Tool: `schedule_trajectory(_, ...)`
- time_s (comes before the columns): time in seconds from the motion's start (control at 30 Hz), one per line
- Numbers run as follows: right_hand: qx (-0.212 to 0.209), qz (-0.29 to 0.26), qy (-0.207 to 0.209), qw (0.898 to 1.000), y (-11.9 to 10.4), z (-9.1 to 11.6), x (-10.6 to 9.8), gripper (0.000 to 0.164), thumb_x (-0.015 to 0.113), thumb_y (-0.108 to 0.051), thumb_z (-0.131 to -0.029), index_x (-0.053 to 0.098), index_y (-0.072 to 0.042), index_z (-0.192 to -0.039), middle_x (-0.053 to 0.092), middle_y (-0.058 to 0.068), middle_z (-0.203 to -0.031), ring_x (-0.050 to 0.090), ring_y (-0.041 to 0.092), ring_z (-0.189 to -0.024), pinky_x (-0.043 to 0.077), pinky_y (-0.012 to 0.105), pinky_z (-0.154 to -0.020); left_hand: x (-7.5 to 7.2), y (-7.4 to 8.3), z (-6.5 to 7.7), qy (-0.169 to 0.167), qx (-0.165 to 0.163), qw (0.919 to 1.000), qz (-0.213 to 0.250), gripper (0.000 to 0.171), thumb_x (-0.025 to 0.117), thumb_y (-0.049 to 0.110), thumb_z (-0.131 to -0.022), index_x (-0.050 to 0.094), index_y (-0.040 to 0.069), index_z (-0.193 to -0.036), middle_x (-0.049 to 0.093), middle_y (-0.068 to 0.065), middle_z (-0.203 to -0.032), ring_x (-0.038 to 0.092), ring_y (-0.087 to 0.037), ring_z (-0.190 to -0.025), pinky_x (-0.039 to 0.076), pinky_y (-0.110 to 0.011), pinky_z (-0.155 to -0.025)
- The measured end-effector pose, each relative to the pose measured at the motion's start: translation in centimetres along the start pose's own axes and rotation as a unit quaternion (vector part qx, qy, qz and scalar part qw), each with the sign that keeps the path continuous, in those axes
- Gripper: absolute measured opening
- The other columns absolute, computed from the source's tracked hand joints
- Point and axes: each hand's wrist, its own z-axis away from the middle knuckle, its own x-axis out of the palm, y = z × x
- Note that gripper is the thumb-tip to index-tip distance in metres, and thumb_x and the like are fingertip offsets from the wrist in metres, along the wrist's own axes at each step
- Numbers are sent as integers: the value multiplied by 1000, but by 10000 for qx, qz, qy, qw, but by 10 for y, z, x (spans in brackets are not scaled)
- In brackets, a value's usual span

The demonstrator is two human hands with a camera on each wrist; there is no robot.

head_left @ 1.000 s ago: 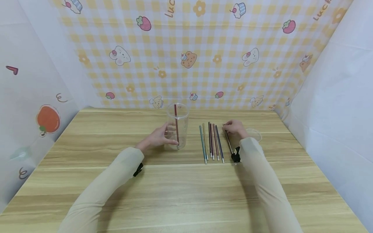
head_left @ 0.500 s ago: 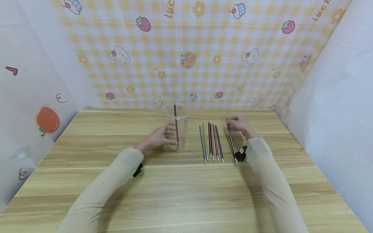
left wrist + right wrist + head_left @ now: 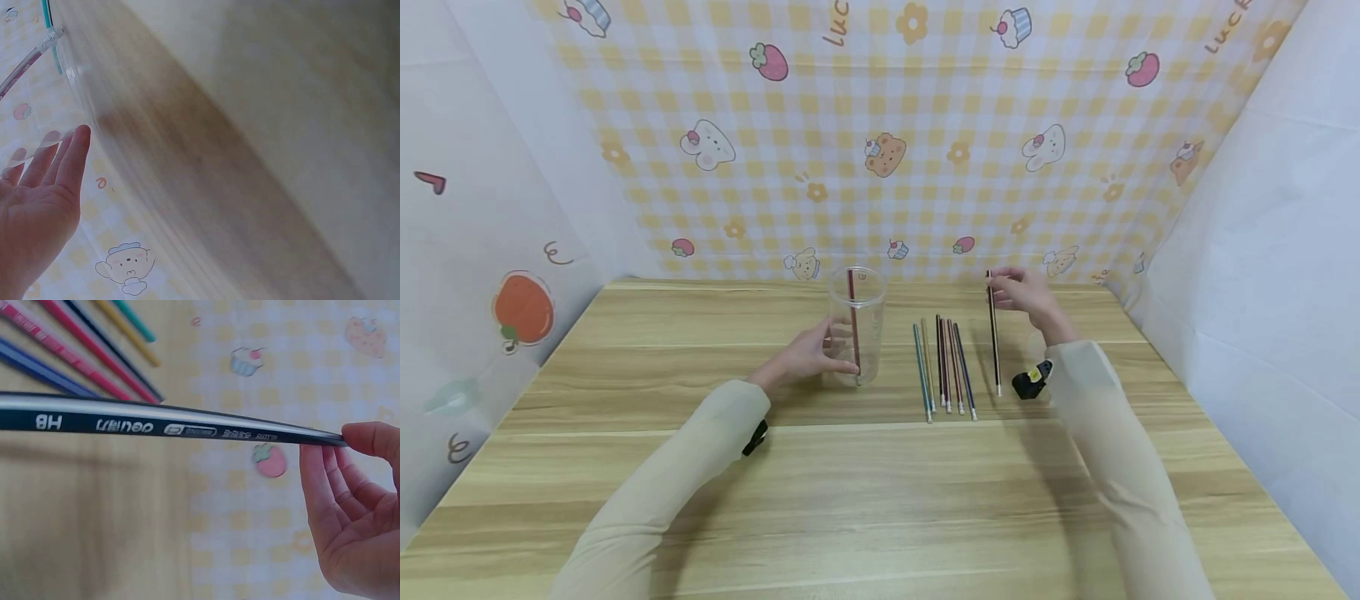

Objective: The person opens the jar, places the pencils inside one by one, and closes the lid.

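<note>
A: Going outward from the near edge of the desk: handling how?

B: Starting with the row of pencils, lying right of the middle, well apart from the right edge: probably being light, stiff and prone to rolling.

A: Continuing beyond?

B: Coming next to the clear cup, standing upright toward the far edge and containing a red pencil: likely being light, thin-walled and slightly slippery, flexing under a hard squeeze. Best being held low around the wall. Then reaching the black pencil, tilting between the row and the right edge, eraser end lower: likely being light and rigid, with a smooth finish and a brittle core. Best being pinched near the upper end, away from the eraser.

A: Spreading fingers how far, and gripping what?

B: With the left hand: spreading wide and grasping the cup's lower wall, thumb in front. With the right hand, nearer the far edge: narrowing to the shaft's thickness and pinching the black pencil's upper end between thumb and fingertips.

A: Touching the desk with the eraser end?

B: Not showing clearly.
</note>
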Motion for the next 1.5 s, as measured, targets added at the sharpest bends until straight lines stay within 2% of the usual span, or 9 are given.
schedule_trajectory(0.1,-103,-98,79,9999,-11,3,1,28,52,-13,-89,46,5,-109,52,9,-96,56,12,-71,49,31,-77,0,-4,-2,-10,-4,10000,46,76,73,13,-72,27,4,-131,36,-23,-131,36,-37,-118,28,-46,-98)
schedule_trajectory(0.33,-411,-87,102,9991,-33,8,6,31,51,-15,-90,45,5,-113,51,12,-98,57,16,-76,50,29,-73,0,-28,-15,80,15,10000,-22,81,76,22,-69,27,9,-132,38,-18,-131,37,-33,-118,28,-45,-98)
schedule_trajectory(0.43,-535,-195,114,9983,-42,8,8,31,52,-15,-89,46,5,-112,52,11,-95,57,17,-76,51,27,-72,0,-32,-16,133,15,9999,-103,83,77,26,-67,27,12,-132,39,-16,-131,38,-31,-117,29,-44,-98)
schedule_trajectory(0.63,-685,-499,117,9963,-62,13,14,26,54,-15,-88,48,2,-108,52,11,-95,58,20,-78,51,26,-71,0,-30,-14,178,32,9997,-171,82,77,27,-67,28,14,-131,40,-15,-130,40,-31,-116,29,-45,-97)
schedule_trajectory(0.9,-841,-552,73,9949,-84,17,21,22,53,-13,-88,49,-1,-106,54,11,-97,57,16,-75,51,25,-71,0,-31,-15,166,56,9997,-190,81,77,29,-66,29,15,-130,40,-15,-130,39,-30,-116,29,-45,-97)
schedule_trajectory(1.13,-937,-682,71,9932,-96,19,26,17,54,-13,-87,51,-5,-102,55,9,-93,56,25,-83,50,29,-75,0,-1,0,18,-28,10000,-69,75,73,15,-72,28,5,-131,37,-21,-131,35,-36,-118,27,-46,-98)
schedule_trajectory(1.5,-1260,-1046,22,9865,-112,24,29,19,57,-12,-86,52,-3,-102,55,13,-91,57,20,-76,51,28,-70,-1,-5,-2,-12,-22,10000,13,76,74,15,-72,27,7,-131,37,-20,-131,35,-36,-118,28,-46,-98)
